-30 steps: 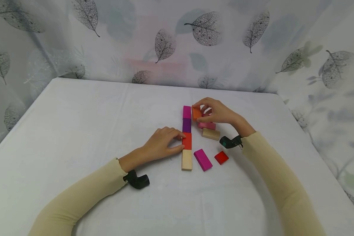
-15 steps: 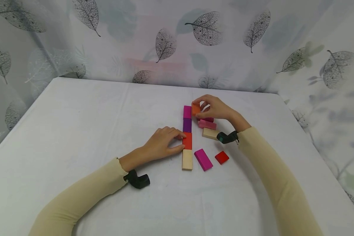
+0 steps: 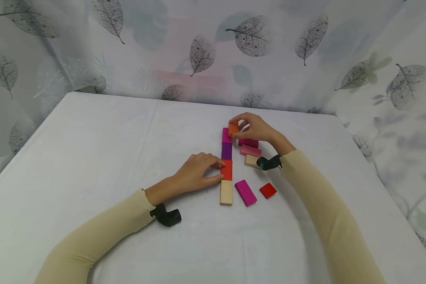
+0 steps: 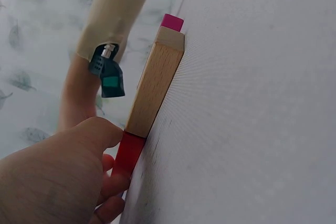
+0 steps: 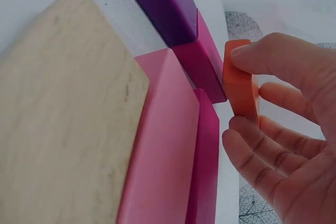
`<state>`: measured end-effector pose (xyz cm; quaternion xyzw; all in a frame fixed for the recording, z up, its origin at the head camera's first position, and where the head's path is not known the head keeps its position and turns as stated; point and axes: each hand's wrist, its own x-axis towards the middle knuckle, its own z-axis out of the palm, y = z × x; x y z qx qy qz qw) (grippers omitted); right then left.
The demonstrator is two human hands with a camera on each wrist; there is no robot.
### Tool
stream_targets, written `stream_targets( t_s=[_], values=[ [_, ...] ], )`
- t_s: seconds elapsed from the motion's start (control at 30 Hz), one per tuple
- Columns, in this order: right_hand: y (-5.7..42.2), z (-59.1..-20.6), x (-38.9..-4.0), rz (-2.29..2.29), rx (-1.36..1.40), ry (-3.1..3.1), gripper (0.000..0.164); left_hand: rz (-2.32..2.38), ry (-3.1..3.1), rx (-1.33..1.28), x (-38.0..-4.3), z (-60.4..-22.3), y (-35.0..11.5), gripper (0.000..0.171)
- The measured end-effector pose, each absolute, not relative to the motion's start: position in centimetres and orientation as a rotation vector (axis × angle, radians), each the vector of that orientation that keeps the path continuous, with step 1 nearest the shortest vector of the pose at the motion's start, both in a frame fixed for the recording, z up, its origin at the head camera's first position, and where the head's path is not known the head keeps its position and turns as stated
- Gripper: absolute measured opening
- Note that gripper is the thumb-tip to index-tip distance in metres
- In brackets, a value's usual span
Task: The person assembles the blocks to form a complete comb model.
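Observation:
A row of blocks stretches away from me: a plain wooden block (image 3: 226, 193) nearest, then a red block (image 3: 227, 172), a purple block (image 3: 227, 151) and a magenta block (image 3: 226, 135). My left hand (image 3: 196, 171) holds the red block from its left side, thumb toward the wooden block. At the far end, my right hand (image 3: 255, 128) pinches an orange block (image 5: 241, 80) between thumb and fingers. In the right wrist view, the orange block is right beside the magenta block's end; whether they touch I cannot tell.
Right of the row lie a dark pink block (image 3: 248, 143), a pink block (image 3: 250, 150) and another wooden block (image 3: 251, 160), partly hidden by the right wrist camera (image 3: 268, 162). Closer are a loose magenta block (image 3: 245, 193) and a small red block (image 3: 268, 190) on the white table (image 3: 127, 134).
My right hand has carried the orange block leftward and slightly farther away, toward the row's far end. My left hand stays at the red block.

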<state>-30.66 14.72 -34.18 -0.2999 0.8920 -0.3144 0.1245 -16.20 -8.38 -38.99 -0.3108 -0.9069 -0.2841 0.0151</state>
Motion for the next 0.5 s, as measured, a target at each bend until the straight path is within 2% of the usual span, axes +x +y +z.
stream_targets(
  t_s=[0.5],
  values=[
    [14.2,-34.6,-31.9,-0.934,-0.805,2.65,0.052,-0.887,-2.818,-0.984,-16.3,-39.2,-8.5,0.035]
  ],
)
